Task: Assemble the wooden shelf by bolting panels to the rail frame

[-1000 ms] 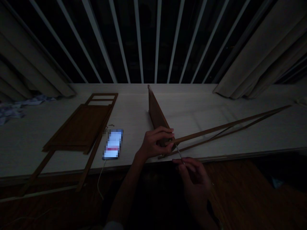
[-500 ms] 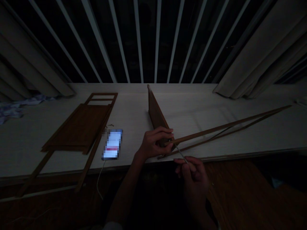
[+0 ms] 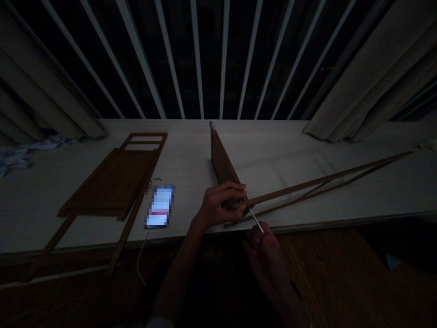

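Observation:
My left hand (image 3: 221,202) is closed around the near corner of a brown wooden folding frame, where an upright panel (image 3: 223,161) meets long slats (image 3: 317,181) that run off to the right. In my right hand (image 3: 264,248) is a screwdriver, its handle hidden by my fingers. The thin metal shaft of the screwdriver (image 3: 256,219) points up and left, and its tip meets the wood at the joint beside my left fingers. The screw or hole under the tip is too dark to make out.
On the white ledge (image 3: 191,177) to the left lies a folded wooden piece (image 3: 112,180). Beside it are a lit phone (image 3: 160,206) with a cable (image 3: 139,259) and a few small dark screws (image 3: 157,179). Curtains (image 3: 372,82) and window bars (image 3: 223,59) stand behind.
My right hand has turned and shifted slightly left and down, its fingers now wrapped tighter round the screwdriver. My left hand and the wooden frame have stayed nearly still.

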{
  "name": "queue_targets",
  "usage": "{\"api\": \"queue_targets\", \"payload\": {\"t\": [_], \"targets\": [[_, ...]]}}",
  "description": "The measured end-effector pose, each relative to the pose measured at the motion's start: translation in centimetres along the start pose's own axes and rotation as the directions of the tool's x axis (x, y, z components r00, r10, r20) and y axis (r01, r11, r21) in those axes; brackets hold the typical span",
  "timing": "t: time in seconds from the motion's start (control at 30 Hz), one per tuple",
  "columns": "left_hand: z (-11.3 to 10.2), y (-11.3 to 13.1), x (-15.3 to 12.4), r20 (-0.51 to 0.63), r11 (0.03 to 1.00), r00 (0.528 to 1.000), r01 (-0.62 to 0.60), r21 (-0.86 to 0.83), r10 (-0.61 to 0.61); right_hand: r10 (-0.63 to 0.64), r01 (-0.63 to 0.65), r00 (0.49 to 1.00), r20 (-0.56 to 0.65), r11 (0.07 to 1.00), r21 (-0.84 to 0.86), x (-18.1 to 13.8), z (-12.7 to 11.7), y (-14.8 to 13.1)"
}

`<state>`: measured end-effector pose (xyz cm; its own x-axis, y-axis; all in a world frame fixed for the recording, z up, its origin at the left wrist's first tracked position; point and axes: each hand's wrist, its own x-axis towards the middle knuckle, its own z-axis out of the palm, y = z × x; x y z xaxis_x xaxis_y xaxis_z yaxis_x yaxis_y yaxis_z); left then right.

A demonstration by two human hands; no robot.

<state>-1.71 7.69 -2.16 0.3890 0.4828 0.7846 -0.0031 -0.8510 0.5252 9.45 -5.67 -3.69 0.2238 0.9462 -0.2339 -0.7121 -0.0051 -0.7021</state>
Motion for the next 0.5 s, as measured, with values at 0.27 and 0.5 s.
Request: {"api": "queue_targets", "payload": {"t": [0.27,0.5], "targets": [[0.02,0.05,0.08,-0.006,1.0,1.0,0.007,-0.007,-0.007,0.095,-0.098,0.991,0.095,0.995,0.02,-0.3,0.51,0.23],[0.09,0.01,-0.09,-0.003,1.0,1.0,0.019,-0.019,-0.019,0.086,-0.083,0.993,0.083,0.996,-0.04,-0.08,0.18,0.17]]}}
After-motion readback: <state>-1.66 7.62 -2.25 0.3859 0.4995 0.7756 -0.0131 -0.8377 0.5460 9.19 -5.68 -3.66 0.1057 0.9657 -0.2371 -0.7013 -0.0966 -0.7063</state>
